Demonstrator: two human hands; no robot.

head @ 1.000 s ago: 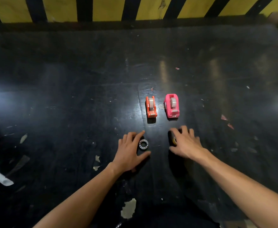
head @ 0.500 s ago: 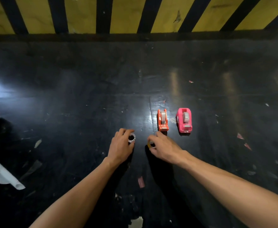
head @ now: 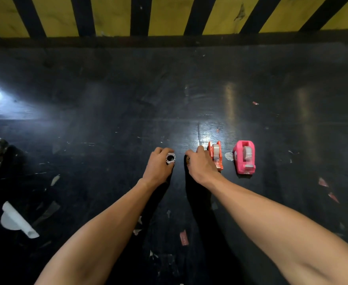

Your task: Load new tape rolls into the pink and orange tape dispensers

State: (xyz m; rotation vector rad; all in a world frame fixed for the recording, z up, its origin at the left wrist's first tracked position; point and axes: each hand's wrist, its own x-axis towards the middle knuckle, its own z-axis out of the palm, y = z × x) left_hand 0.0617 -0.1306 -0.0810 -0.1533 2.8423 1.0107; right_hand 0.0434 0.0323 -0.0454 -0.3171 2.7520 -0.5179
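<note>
Loading not yet begun, by my reading. Left hand (head: 158,165) pinches a small patterned tape roll (head: 170,158). Right hand (head: 200,164) is curled over a second roll (head: 188,159), mostly hidden, just beside the orange tape dispenser (head: 216,154). Pink tape dispenser (head: 244,156) stands apart to the right, untouched; both already show grey rolls. Black, scuffed tabletop (head: 107,112), littered with scraps; yellow-and-black striped wall (head: 169,15) behind.

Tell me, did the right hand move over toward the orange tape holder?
Yes. The right hand slid toward the orange dispenser and now touches its side. Earlier it lay nearer the person, clear of both dispensers.
</note>
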